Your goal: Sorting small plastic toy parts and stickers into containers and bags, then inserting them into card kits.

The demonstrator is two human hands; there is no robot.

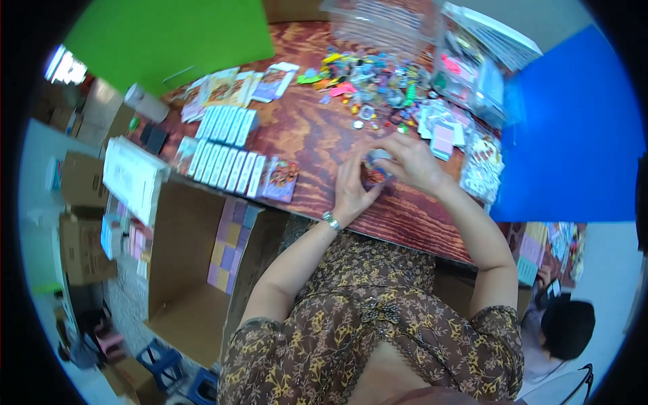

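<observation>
Printed carton (375, 175): small, purple and red, between your two hands just above the desk's near edge.
Left hand (349, 187): closed around the carton's left side, thumb on the near side.
Right hand (413, 162): fingers bent over the carton's top, at a pale piece (382, 154); you cannot tell from this view whether they pinch it.
Wristwatch (331, 221): on your left wrist.
Desk (317, 128): red-brown wood grain, in front of you.
Carton rows (226, 167): two rows of upright cartons to your left, pale narrow sides showing.
Purple carton (280, 179): at the right end of the nearer row, colourful printed face showing.
Flat printed packets (273, 81): overlapping, beyond the rows.
Trinket heap (378, 77): many small colourful pieces, beyond your hands.
Pink cards (443, 140): right of the heap, near a clear bag of white pieces (482, 165).
Panels: green panel (175, 40) at far left, blue panel (574, 135) at right.
Cardboard box (182, 270): large, open, below the desk's left side.
</observation>
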